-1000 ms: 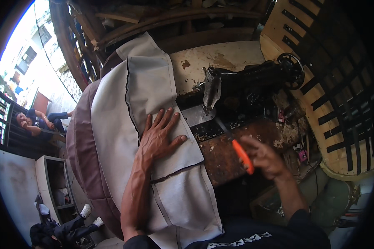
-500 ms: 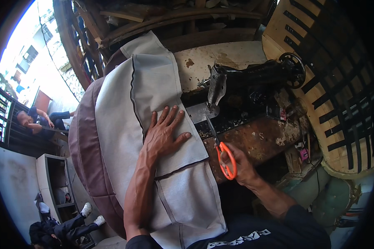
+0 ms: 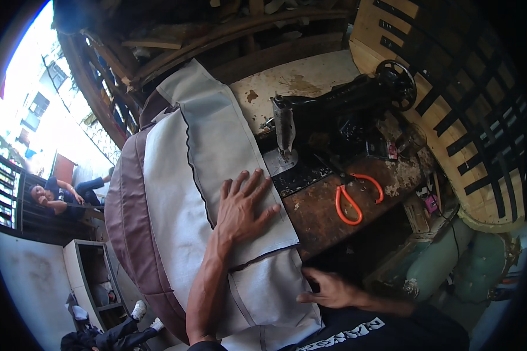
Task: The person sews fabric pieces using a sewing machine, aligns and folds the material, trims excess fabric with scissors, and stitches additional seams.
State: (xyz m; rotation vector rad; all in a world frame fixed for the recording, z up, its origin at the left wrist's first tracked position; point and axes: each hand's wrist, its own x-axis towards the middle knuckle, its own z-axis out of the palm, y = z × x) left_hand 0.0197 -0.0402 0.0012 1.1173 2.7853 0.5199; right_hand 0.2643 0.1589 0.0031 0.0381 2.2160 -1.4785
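Note:
My left hand [image 3: 240,213] lies flat with spread fingers on a light grey piece of upholstery material [image 3: 216,128], near its right edge. The material has stitched seams and a dark wavy edge, and a mauve-brown section [image 3: 132,216] hangs along its left side. Low on the right, my right hand [image 3: 331,289] is empty, thumb and fingers apart, beside the material's lower right edge. Orange-handled scissors [image 3: 346,178] rest on the worn table with their handles spread. Left of them stands the needle end of a black sewing machine [image 3: 339,111], close to the material's edge.
The machine's handwheel [image 3: 396,85] is at the upper right. Behind it leans a wooden frame with black webbing [image 3: 445,126]. Wooden framework [image 3: 246,41] closes off the back. A person [image 3: 64,196] sits at the far left; another person's legs [image 3: 123,327] show at lower left.
My right hand has let go of the scissors, which now lie on the table, and has drawn back toward me. My left hand stays flat on the material. The view has shifted slightly.

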